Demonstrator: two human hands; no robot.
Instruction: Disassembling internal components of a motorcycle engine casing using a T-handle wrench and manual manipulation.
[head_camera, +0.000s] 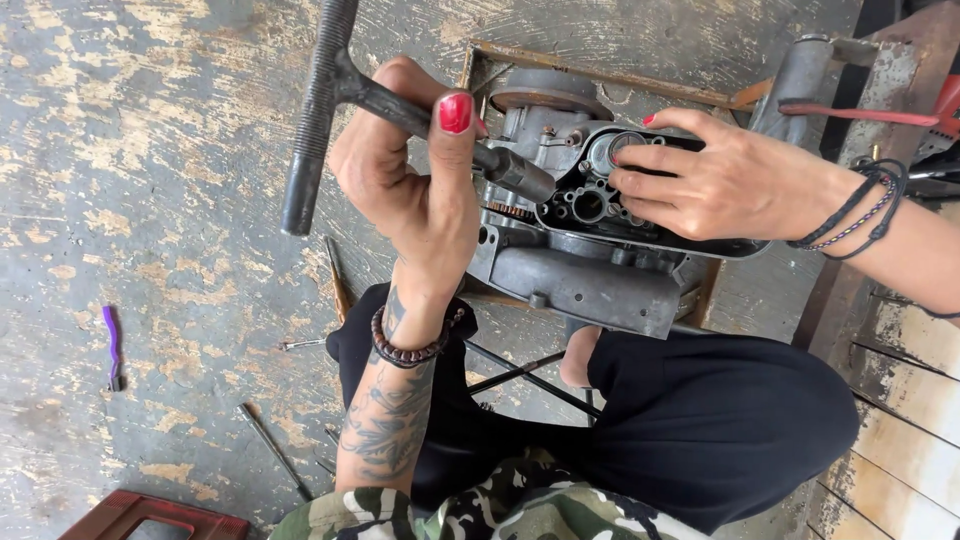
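Floor-set engine (590, 250): wrench (400, 105) gripped above.

Single head-worn view, steeply downward, close over lap and worn floor (150, 150).

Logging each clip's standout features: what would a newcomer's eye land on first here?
At centre, the left hand with red-painted nails grips a dark metal T-handle wrench whose socket end meets a grey metal engine casing. The right hand presses its fingers onto the casing's open black top, right of centre. A small purple tool lies on the worn floor, far left.
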